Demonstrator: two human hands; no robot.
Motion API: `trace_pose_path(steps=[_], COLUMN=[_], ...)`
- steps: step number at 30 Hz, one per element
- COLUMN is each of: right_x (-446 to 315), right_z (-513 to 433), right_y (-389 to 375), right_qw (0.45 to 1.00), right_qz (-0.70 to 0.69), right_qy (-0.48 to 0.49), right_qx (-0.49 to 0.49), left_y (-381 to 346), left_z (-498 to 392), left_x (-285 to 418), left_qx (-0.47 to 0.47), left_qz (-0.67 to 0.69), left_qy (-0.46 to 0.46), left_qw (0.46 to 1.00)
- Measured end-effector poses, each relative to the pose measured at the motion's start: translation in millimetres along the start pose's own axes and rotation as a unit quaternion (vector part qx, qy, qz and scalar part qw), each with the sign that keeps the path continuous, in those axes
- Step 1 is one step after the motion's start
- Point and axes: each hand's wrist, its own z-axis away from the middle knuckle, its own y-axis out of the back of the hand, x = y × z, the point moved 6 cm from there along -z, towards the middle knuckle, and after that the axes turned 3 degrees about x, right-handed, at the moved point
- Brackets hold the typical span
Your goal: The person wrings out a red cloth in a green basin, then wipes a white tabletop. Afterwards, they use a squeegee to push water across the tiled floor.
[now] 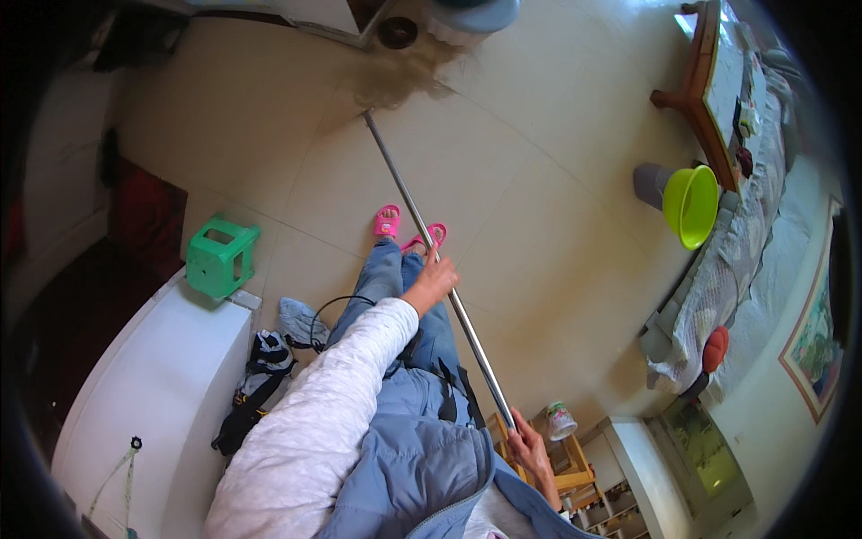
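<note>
A long metal pole (397, 172) runs diagonally in front of my body. At its far end a spread brownish-grey mop head (397, 77) lies on the floor, its strands blurred. My left hand (436, 281) is closed around the middle of the pole, above my legs. Near the pole's upper end, my right hand (528, 446) grips it beside my waist. My feet, in pink slippers (387, 222), stand on the tiles just behind the pole's lower half.
A round dark object (397, 32) and a pale tub (478, 17) stand near the mop head. Leftward, a green plastic stool (222, 256) is by a white ledge (155, 377). To the right are a lime-green basin (690, 207), a wooden-framed table (707, 87) and a covered sofa (727, 269).
</note>
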Motion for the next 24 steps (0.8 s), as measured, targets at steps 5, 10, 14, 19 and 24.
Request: trace_pose_path(steps=[5, 10, 14, 19, 24], right_x=[88, 133, 91, -21, -36], right_z=[49, 62, 13, -91, -93], right_y=[9, -43, -64, -46, -65], right_qw=[0.997, 0.977, 0.956, 0.914, 0.906], right_qz=[-0.011, -0.18, -0.258, -0.388, -0.413], right_qy=[0.02, -0.004, -0.01, 0.051, 0.088], right_qx=[0.071, 0.118, 0.142, 0.102, 0.033], left_y=[-2, 21, 28, 45, 43], left_z=[18, -15, -83, -161, -168], left_x=[87, 132, 149, 138, 119], left_qx=[-0.081, -0.046, 0.043, 0.128, 0.076], left_qz=[0.029, 0.04, 0.009, 0.007, -0.017], left_qy=[-0.133, -0.222, -0.259, -0.246, -0.244], left_qw=[0.987, 0.973, 0.965, 0.961, 0.967])
